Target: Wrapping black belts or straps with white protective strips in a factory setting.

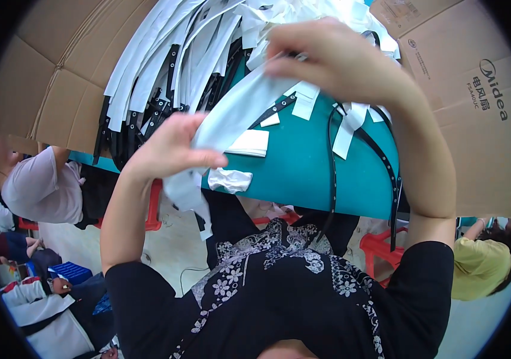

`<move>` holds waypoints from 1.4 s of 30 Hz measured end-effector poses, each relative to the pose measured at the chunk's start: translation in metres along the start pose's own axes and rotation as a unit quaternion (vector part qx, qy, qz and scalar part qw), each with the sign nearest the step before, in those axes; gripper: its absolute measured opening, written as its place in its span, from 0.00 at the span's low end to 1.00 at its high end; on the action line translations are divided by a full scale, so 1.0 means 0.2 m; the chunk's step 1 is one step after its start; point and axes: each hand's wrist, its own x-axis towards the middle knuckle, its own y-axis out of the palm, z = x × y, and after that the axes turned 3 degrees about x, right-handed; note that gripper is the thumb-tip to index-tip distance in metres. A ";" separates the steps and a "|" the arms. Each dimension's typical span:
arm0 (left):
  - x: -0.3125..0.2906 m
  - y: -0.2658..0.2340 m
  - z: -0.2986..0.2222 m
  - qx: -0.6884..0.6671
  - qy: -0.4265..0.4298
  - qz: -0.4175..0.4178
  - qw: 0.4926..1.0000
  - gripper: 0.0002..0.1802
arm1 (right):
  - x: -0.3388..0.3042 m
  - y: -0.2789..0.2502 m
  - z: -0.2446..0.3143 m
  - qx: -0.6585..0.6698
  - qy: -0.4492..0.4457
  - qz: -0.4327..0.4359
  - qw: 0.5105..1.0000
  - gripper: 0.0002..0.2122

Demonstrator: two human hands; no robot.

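A long white strip (237, 110) of paper or thin cloth stretches slantwise between my hands above the table. My left hand (172, 146) is closed round its lower part, thumb across the front, and the loose end hangs past the table edge. Farther off, my right hand (330, 60) pinches the upper end, where a bit of something black shows at the fingers. Below the strip lies a black strap with metal eyelets (276, 110). Near my left hand are a folded white stack (249, 143) and a crumpled white piece (230, 180).
A big pile of white strips (148, 57) and black eyelet straps covers the back of the green table (303, 173). More straps (381, 149) hang over the right front edge. Cardboard boxes (465, 107) flank both sides. People sit at left and right, near red stools (381, 254).
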 end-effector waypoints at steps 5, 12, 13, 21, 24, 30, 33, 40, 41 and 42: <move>-0.33 -0.04 0.27 -0.094 -0.135 -0.064 0.984 0.15 | -0.10 -0.17 -0.22 0.113 0.093 0.148 0.978 0.10; -0.77 0.11 0.64 -0.582 0.023 0.051 0.811 0.34 | -0.15 -0.01 -0.34 -0.097 -0.063 -0.028 0.993 0.03; -0.81 0.17 0.62 -0.608 0.104 -0.018 0.787 0.42 | -0.17 0.01 -0.38 -0.099 -0.068 -0.026 0.992 0.03; -1.02 0.28 0.95 -0.714 0.175 -0.543 0.406 0.33 | -0.23 0.28 -0.24 0.105 0.000 0.122 0.987 0.06; -1.30 0.53 1.53 -0.658 -0.038 -0.705 0.260 0.31 | -0.22 0.34 -0.17 0.144 -0.031 0.124 0.981 0.07; -0.75 0.38 0.94 -0.140 -0.072 -0.695 0.702 0.23 | -0.14 0.49 -0.04 0.162 -0.098 0.191 0.963 0.06; -0.21 0.34 0.49 0.004 0.006 -0.335 0.942 0.29 | -0.15 0.51 0.01 0.160 -0.045 0.214 0.963 0.06; 0.16 0.38 0.37 -0.161 -0.047 -0.113 0.979 0.07 | -0.40 0.34 -0.35 0.113 0.177 0.156 0.965 0.19; 0.17 0.40 0.38 -0.163 -0.042 -0.102 0.980 0.07 | -0.48 0.32 -0.44 0.098 0.227 0.200 0.948 0.20; 0.18 0.41 0.40 -0.176 -0.055 -0.094 0.978 0.07 | -0.57 0.38 -0.55 0.074 0.225 0.210 0.949 0.21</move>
